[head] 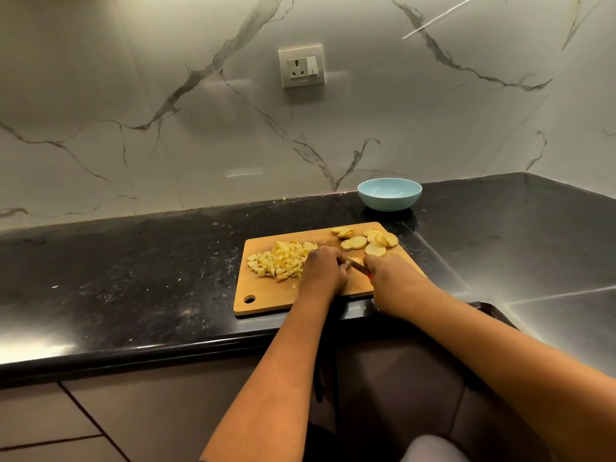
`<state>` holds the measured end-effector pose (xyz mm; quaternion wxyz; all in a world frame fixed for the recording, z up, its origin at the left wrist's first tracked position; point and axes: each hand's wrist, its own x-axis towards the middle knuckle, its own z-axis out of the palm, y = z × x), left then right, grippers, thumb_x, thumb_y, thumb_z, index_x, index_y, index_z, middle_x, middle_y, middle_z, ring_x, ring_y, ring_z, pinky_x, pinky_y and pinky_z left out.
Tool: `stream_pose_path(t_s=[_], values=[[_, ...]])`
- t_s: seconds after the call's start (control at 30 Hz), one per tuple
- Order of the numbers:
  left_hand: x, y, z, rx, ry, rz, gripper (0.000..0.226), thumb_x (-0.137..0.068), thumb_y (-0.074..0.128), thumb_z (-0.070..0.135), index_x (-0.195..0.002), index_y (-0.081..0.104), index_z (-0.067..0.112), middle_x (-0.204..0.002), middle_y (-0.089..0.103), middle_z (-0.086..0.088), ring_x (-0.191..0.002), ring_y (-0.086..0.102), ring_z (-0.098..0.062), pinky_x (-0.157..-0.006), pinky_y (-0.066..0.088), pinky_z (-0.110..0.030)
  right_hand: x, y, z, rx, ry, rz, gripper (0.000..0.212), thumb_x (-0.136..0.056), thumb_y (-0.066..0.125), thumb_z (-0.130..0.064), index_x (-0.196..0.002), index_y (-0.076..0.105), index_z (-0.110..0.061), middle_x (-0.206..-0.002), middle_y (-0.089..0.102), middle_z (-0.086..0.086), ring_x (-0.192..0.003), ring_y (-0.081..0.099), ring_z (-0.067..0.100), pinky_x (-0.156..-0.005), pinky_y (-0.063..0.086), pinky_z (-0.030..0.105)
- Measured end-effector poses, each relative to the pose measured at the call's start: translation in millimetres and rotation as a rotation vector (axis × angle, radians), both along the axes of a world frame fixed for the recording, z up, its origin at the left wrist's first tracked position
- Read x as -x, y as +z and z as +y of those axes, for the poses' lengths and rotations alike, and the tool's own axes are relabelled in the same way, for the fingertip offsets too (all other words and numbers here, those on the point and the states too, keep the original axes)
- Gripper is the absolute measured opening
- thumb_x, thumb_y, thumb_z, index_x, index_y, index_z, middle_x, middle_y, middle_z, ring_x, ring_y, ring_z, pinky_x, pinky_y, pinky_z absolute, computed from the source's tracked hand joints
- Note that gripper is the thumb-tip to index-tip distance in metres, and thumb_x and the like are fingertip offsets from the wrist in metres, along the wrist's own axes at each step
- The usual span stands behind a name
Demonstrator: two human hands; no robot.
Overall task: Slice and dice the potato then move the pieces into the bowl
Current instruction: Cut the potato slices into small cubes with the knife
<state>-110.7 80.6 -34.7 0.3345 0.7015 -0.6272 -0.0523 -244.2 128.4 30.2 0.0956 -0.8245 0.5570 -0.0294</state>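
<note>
Potato lies cut on the wooden cutting board (pixel 266 300) in the head view: a heap of diced pieces (pixel 281 260) on the board's left half and a cluster of round slices (pixel 365 241) at its far right corner. Between the two hands a small potato piece (pixel 356 260) sits under the knife (pixel 358 266), whose blade slants across the board's middle. The left hand (pixel 325 273) has its fingers curled down onto that piece, seemingly pinching it, though the fingertips are hidden. The right hand (pixel 391 278) is wrapped around the knife's handle, a bit of red showing at its edge. The light blue bowl (pixel 389 194) stands on the black counter (pixel 133 261) just beyond the board's far right corner, near the marble wall (pixel 166 128) with its socket (pixel 301 66).
</note>
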Motion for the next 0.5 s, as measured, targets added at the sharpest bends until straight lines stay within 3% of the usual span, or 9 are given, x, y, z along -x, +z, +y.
stream_pose_path(t_s=[0.23,0.4,0.5], values=[[-5.3,-0.8,2.6,0.048,0.007,0.070,0.013,-0.088,0.070,0.013,-0.100,0.075,0.011,-0.109,0.068,-0.003,-0.092,0.053,-0.008,-0.082,0.040,-0.017,19.6,32.8,5.8,-0.012,0.008,0.192,0.046,-0.090,0.063,-0.008,-0.132,0.049,-0.015,-0.119,0.057,0.008,-0.106,0.056,0.022,-0.095,0.051,0.032],[-5.6,-2.6,7.6,0.116,0.022,0.111,0.010,-0.086,0.072,0.013,-0.096,0.075,0.013,-0.097,0.073,-0.002,-0.081,0.054,-0.005,-0.077,0.042,-0.016,22.6,28.9,0.2,0.064,-0.019,0.023,0.040,-0.091,0.061,-0.008,-0.129,0.050,-0.016,-0.105,0.059,0.007,-0.087,0.058,0.018,-0.077,0.055,0.028],[-3.6,-2.7,10.0,0.138,0.028,0.090,0.010,-0.086,0.070,0.011,-0.094,0.075,0.013,-0.094,0.073,-0.002,-0.079,0.055,-0.006,-0.076,0.046,-0.018,15.5,17.0,-1.7,0.060,-0.008,-0.023,0.038,-0.091,0.059,-0.005,-0.126,0.050,-0.016,-0.099,0.057,0.006,-0.086,0.057,0.018,-0.074,0.054,0.028]])
